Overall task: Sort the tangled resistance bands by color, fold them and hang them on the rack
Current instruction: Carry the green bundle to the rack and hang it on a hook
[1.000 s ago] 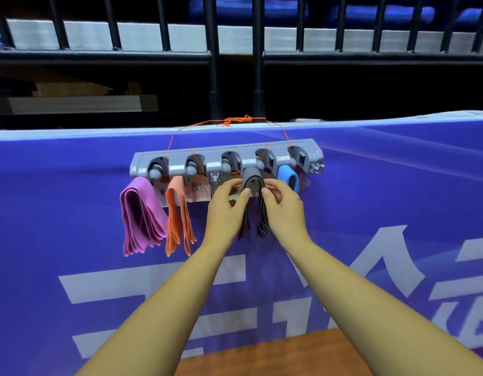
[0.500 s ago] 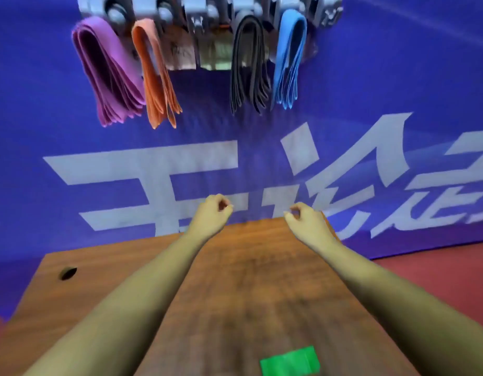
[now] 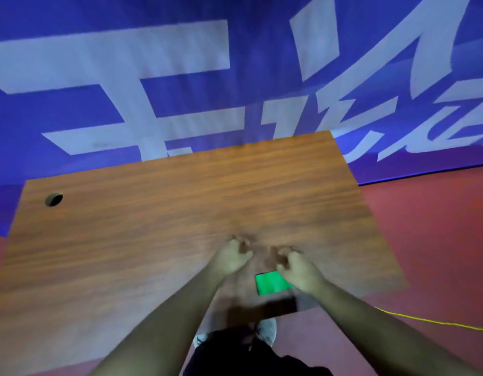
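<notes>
- Green resistance band [image 3: 270, 284], folded flat, lies on the wooden table [image 3: 153, 226] close to its near edge and a little right of its middle. The rack is out of view.
- The step in hand, as I judge it, is picking up this band to take it to the rack.
- To do that well, pinch the fold at both short ends so the layers stay stacked. Lift it level off the table and keep the fold closed on the way to a free hook.
- Left hand [image 3: 232, 257] hovers over the table's near middle. Its fingers [image 3: 241, 241] are loosely curled inward and hold nothing.
- Right hand [image 3: 297, 267] hangs over the table's near edge and covers the band's right side. Its fingers [image 3: 285, 252] are bent and slightly spread, and I can see nothing in their grasp.
- Motion blur hides whether the right palm touches the band, so I cannot tell.
</notes>
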{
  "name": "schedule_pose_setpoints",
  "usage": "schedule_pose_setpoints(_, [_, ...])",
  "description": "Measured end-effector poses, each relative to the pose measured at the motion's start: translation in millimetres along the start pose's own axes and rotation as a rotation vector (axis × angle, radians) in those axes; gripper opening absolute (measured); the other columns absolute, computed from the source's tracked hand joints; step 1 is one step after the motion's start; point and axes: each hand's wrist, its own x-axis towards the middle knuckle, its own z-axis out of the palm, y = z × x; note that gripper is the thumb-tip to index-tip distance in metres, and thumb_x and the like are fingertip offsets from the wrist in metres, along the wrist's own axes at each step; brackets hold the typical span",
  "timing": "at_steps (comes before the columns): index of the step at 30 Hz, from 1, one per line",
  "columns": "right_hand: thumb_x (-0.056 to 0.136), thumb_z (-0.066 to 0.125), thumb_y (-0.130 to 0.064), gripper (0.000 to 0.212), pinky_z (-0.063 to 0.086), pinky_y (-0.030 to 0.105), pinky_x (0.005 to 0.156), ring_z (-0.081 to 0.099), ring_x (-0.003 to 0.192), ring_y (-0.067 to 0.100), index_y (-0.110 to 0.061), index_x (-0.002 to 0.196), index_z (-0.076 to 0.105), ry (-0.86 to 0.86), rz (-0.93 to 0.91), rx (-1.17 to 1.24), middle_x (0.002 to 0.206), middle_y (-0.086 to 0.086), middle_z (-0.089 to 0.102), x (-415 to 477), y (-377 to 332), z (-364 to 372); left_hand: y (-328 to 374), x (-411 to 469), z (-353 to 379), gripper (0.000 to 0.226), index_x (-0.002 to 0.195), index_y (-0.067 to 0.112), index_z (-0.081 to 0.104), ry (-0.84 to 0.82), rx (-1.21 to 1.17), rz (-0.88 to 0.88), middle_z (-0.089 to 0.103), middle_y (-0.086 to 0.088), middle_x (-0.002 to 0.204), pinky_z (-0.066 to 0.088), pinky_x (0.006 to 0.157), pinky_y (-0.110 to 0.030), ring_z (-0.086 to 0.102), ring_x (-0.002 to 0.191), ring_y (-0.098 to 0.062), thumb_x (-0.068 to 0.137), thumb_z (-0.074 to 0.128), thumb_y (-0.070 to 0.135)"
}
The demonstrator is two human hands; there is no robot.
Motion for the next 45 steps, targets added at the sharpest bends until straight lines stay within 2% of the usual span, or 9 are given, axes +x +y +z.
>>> schedule_pose_setpoints(8, [0.079, 0.061, -0.018, 0.06, 0.016, 0.012, 0.108, 0.036, 0.134, 0.019, -0.02, 0.138, 0.05, -0.116, -0.191, -0.135, 0.139, 0.0, 0.045, 11, 36, 44, -35, -6, 77, 0.035, 0.104, 0.012, 0.073, -0.084, -0.067, 0.002, 0.063, -0.008, 0.117, 0.031, 0.093, -0.003, 0.056, 0.114, -0.02, 0.069, 0.067, 0.012])
schedule_pose_setpoints(11, [0.076, 0.06, -0.022, 0.061, 0.019, 0.017, 0.111, 0.036, 0.133, 0.021, -0.021, 0.137, 0.052, -0.131, -0.215, -0.158, 0.135, 0.002, 0.047, 18, 53, 55, -46, -1, 100, 0.045, 0.107, 0.01, 0.072, -0.084, -0.069, 0.004, 0.063, -0.008, 0.113, 0.032, 0.098, -0.006, 0.056, 0.112, -0.021, 0.064, 0.06, 0.018])
schedule_pose_setpoints(18, [0.076, 0.059, -0.038, 0.053, 0.035, 0.031, 0.104, 0.039, 0.119, 0.021, -0.028, 0.128, 0.059, 0.01, -0.258, -0.194, 0.12, 0.002, 0.048, 27, 70, 79, -56, 5, 119, 0.03, 0.097, 0.012, 0.067, 0.03, -0.064, 0.017, 0.053, -0.006, 0.102, 0.048, 0.092, -0.035, 0.058, 0.098, -0.027, 0.068, 0.062, 0.018])
schedule_pose_setpoints(27, [0.079, 0.054, -0.033, 0.023, 0.041, 0.033, 0.086, 0.047, 0.1, 0.022, -0.025, 0.094, 0.069, 0.156, -0.371, -0.209, 0.104, -0.002, 0.052, 23, 67, 85, -59, 2, 119, 0.019, 0.091, 0.011, 0.064, 0.063, -0.055, 0.075, 0.047, 0.002, 0.1, 0.037, 0.081, -0.017, 0.051, 0.09, -0.013, 0.075, 0.071, 0.002])
schedule_pose_setpoints(32, [0.076, 0.064, -0.026, 0.006, 0.029, 0.027, 0.074, 0.054, 0.087, 0.021, -0.026, 0.08, 0.069, 0.221, -0.44, -0.167, 0.09, -0.008, 0.057, 18, 61, 62, -47, -1, 100, 0.018, 0.084, 0.011, 0.067, 0.054, -0.118, 0.114, 0.049, 0.005, 0.085, 0.039, 0.073, -0.017, 0.053, 0.077, -0.013, 0.072, 0.076, 0.002])
schedule_pose_setpoints(35, [0.078, 0.064, -0.022, 0.007, 0.034, 0.03, 0.079, 0.055, 0.093, 0.017, -0.024, 0.082, 0.069, 0.216, -0.463, -0.087, 0.091, -0.01, 0.06, 15, 45, 34, -30, 1, 77, 0.02, 0.08, 0.014, 0.067, 0.066, -0.154, 0.149, 0.048, 0.008, 0.08, 0.035, 0.069, -0.009, 0.049, 0.074, -0.006, 0.07, 0.078, 0.002])
schedule_pose_setpoints(38, [0.078, 0.065, -0.019, 0.007, 0.04, 0.031, 0.084, 0.058, 0.091, 0.013, -0.021, 0.082, 0.07, 0.182, -0.512, 0.005, 0.09, -0.009, 0.064, 13, 15, -8, -5, 0, 39, 0.03, 0.076, 0.028, 0.059, 0.053, -0.181, 0.21, 0.05, 0.005, 0.083, 0.037, 0.072, -0.012, 0.05, 0.077, -0.003, 0.074, 0.078, 0.004])
schedule_pose_setpoints(42, [0.078, 0.069, -0.012, 0.008, 0.041, 0.024, 0.071, 0.056, 0.074, 0.004, -0.018, 0.082, 0.072, 0.143, -0.526, 0.122, 0.077, -0.006, 0.062, 11, -30, -67, 37, -5, -28, 0.026, 0.075, 0.029, 0.057, 0.069, -0.179, 0.324, 0.059, 0.0, 0.089, 0.043, 0.079, -0.026, 0.056, 0.083, -0.008, 0.074, 0.077, 0.013])
schedule_pose_setpoints(45, [0.078, 0.072, -0.002, 0.009, 0.041, 0.018, 0.063, 0.052, 0.062, -0.004, -0.01, 0.081, 0.074, 0.135, -0.526, 0.27, 0.069, -0.01, 0.062, 6, -68, -113, 73, -12, -81, 0.021, 0.081, 0.022, 0.061, 0.039, -0.241, 0.367, 0.064, 0.002, 0.081, 0.045, 0.069, -0.018, 0.056, 0.071, 0.001, 0.081, 0.075, 0.006])
